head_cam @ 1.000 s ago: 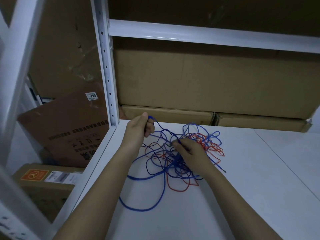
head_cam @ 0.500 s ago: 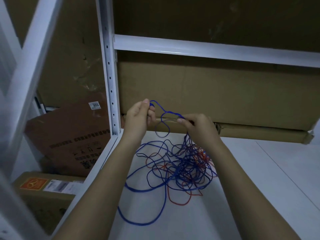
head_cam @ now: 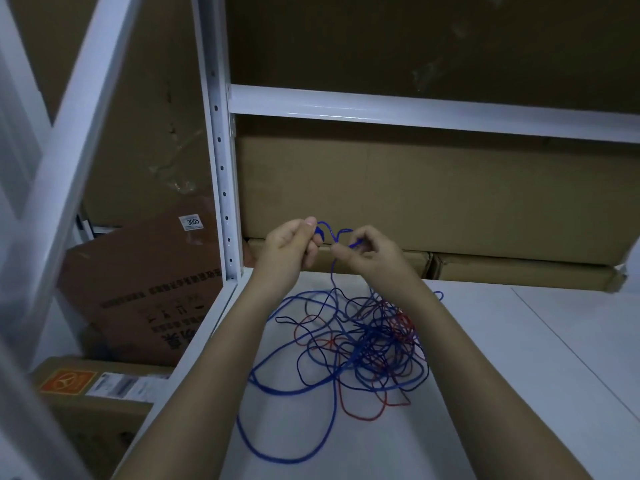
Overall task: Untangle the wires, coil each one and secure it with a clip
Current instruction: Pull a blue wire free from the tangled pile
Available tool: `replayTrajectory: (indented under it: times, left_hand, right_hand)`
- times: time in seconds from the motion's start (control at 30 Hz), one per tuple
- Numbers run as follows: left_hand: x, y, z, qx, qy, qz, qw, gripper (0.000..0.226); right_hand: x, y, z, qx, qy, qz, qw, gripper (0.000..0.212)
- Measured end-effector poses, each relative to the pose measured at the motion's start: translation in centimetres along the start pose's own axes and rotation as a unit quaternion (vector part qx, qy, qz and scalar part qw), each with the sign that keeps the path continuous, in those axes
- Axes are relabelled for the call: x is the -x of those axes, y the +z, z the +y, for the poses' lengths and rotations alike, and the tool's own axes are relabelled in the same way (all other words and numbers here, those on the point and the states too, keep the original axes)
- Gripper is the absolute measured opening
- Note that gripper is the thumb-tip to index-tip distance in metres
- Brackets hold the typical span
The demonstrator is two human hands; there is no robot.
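A white metal shelving frame (head_cam: 221, 174) stands around the work place, with one upright post on the left and one horizontal beam across the top. Behind the beam a large cardboard box (head_cam: 433, 195) fills the back, and two flat cartons (head_cam: 519, 271) lie under it. To the left of the post a brown carton with the label 3055 (head_cam: 145, 289) leans, and lower there is a box with an orange sticker (head_cam: 69, 382).

The white shelf surface (head_cam: 519, 375) carries the tangle of wires (head_cam: 363, 344). It lies in the middle, between the two forearms and below the hands. Blue wire (head_cam: 277, 455) makes the biggest loops, which reach toward the near edge on the left side. Red wire (head_cam: 363, 417) is mixed in the knot and shows one loop at the lower right.

Both hands are raised above the tangle, near each other but not touching. The left hand (head_cam: 291, 247) has its fingers curled, and the thumb presses a piece of blue wire against the index finger. The right hand (head_cam: 374, 254) also has curled fingers and pinches the same blue wire between thumb and fingertips. A short arc of blue wire bridges the two hands, and from the right hand one strand hangs down into the tangle.
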State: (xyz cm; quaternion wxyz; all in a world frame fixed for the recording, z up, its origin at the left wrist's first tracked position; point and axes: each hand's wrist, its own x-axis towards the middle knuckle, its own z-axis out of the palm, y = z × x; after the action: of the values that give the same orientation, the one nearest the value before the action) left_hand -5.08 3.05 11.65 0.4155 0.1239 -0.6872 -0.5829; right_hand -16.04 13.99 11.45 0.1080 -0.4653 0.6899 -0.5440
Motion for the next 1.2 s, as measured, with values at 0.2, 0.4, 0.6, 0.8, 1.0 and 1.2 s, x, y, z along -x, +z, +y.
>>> replayTrajectory:
  times: [0.2,0.4,0.6,0.8,1.0,1.2]
  left_hand:
    - [0.2,-0.2,-0.8,-0.017,-0.004,0.008,1.0,0.036]
    - [0.4,-0.4,-2.9,-0.043,-0.023,0.04,0.998,0.037]
    - [0.1,-1.2,-3.4,0.022,-0.04,0.164,0.985,0.037]
    - [-0.9,-2.5,-1.2,0.152,-0.027,0.255,0.954,0.037]
    - [-1.5,-2.4,-0.6,0.07,-0.018,0.183,0.981,0.037]
    - [-1.3,-1.0,-1.3,0.04,-0.011,0.143,0.989,0.036]
  right_hand:
    - [0.7,0.9,1.8,-0.043,0.014,-0.044,0.998,0.026]
    - [1.2,1.4,3.5,-0.055,0.001,0.009,0.998,0.051]
    - [1.3,-0.4,8.5,0.117,0.089,0.074,0.986,0.027]
    - [2.2,-2.1,13.2,0.327,0.191,0.09,0.921,0.027]
    - [2.0,-1.0,12.5,0.457,0.069,0.085,0.882,0.033]
    - [1.4,1.3,7.2,0.27,-0.091,0.141,0.948,0.049]
